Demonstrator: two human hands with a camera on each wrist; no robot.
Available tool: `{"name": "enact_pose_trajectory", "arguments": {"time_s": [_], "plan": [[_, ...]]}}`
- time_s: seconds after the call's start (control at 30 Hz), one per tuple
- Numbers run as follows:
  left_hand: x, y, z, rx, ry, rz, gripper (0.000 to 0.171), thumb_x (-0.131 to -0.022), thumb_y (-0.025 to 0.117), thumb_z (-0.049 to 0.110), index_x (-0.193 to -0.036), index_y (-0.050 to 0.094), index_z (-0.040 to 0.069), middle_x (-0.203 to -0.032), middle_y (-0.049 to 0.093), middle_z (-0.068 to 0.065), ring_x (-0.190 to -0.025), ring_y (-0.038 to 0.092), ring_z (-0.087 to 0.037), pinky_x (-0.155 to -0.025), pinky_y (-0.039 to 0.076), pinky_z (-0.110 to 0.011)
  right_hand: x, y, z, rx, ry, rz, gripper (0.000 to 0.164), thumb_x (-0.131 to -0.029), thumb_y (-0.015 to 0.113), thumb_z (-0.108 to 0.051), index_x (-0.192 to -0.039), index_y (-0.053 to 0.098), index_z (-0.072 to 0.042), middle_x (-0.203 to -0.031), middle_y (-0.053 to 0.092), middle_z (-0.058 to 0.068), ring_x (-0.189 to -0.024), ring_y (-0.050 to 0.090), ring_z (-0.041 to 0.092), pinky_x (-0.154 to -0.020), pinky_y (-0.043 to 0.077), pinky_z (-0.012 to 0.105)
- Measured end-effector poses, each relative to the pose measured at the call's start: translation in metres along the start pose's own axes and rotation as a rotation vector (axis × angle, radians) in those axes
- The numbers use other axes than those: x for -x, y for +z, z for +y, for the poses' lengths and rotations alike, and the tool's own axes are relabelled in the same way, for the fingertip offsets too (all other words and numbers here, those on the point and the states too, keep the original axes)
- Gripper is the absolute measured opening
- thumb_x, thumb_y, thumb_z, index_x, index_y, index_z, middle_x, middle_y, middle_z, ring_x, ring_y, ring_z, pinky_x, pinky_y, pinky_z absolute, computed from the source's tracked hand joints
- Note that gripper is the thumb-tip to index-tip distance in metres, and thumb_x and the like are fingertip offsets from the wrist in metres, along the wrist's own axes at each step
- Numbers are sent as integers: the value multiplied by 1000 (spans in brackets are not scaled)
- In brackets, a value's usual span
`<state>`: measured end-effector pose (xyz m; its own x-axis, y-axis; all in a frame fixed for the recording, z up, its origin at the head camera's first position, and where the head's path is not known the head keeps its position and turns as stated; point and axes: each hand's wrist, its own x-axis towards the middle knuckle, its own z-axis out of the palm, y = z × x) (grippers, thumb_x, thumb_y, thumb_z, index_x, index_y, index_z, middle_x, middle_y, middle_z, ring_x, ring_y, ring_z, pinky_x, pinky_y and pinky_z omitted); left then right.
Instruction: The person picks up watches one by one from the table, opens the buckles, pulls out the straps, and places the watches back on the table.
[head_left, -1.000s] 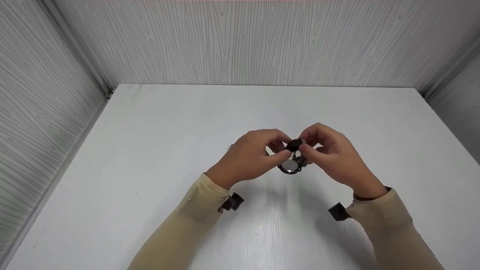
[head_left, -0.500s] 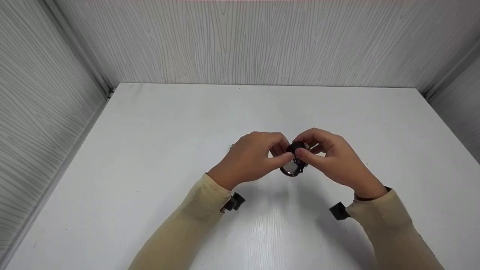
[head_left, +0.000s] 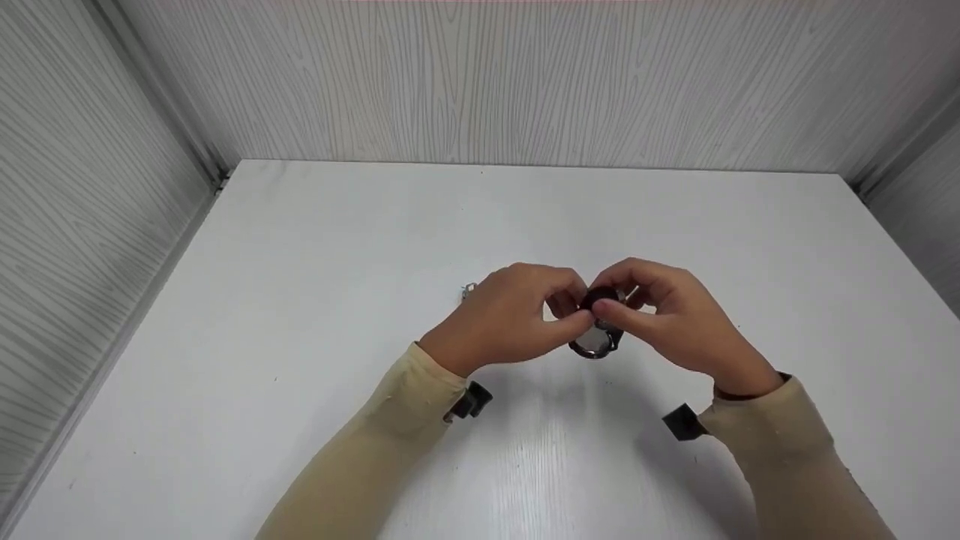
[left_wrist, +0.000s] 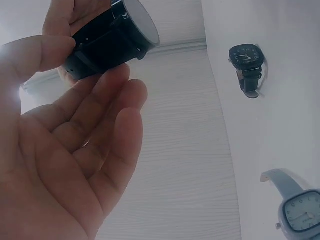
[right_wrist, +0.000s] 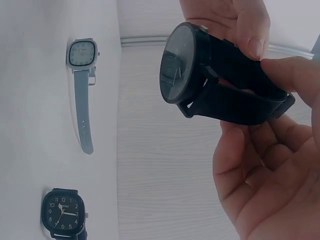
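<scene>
Above the white table, both hands hold a black wristwatch (head_left: 595, 344) with a round dial. Its strap (right_wrist: 230, 102) is bent round into a loop, seen from the side in the right wrist view. My left hand (head_left: 510, 315) pinches the strap between thumb and fingers, on the side away from the dial. My right hand (head_left: 667, 315) pinches that same part of the strap, its thumb close to the left thumb. In the left wrist view the dark watch (left_wrist: 102, 47) is at the top, its dial turned to the right. The fingers hide much of the strap's end.
Two more wristwatches lie on the table: a black one (right_wrist: 63, 212) with a squarish dial and a pale blue-grey one (right_wrist: 82, 53) with a squarish dial. A small pale piece (head_left: 469, 290) shows behind the left hand in the head view. Pale wood-grain panels (head_left: 480, 82) enclose the table.
Both hands and the watch have shifted slightly right and down in the head view. The fingertips have drawn closer together on the strap, and the watch's dial has tilted.
</scene>
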<state>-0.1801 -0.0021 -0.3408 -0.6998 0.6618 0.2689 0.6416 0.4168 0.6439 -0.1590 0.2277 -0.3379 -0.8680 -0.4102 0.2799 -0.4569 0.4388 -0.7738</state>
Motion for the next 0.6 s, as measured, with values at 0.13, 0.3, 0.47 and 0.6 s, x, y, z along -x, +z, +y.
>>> {"name": "enact_pose_trajectory", "arguments": {"time_s": [0.13,0.3,0.47,0.6], "plan": [[0,0,0,-4,13,17,20,-100,64,35,-102,74,18,-88,71,14,-82,63,1,-76,51,-25,1,0,-1,-36,-26,36,10,-97,73,-11,-106,75,-15,-97,74,0,-85,65,18,-73,52,28],[-1,1,-1,-8,4,16,22,-101,66,39,-103,74,18,-89,72,15,-83,63,2,-77,51,-25,1,0,0,-43,-15,55,9,-97,73,-11,-105,75,-15,-96,74,0,-86,65,18,-72,51,28],[-1,1,-1,12,-19,-4,23,-102,66,40,-107,73,18,-95,73,16,-90,64,4,-81,51,-24,0,-1,3,-66,-1,60,9,-98,72,-11,-105,75,-14,-97,74,2,-88,67,19,-72,51,29],[-1,0,-1,11,-19,4,23,-102,66,38,-111,72,17,-97,75,15,-92,65,5,-83,51,-23,-1,-1,4,-129,-1,51,9,-99,71,-9,-107,74,-10,-99,74,6,-90,68,24,-71,55,30]]}}
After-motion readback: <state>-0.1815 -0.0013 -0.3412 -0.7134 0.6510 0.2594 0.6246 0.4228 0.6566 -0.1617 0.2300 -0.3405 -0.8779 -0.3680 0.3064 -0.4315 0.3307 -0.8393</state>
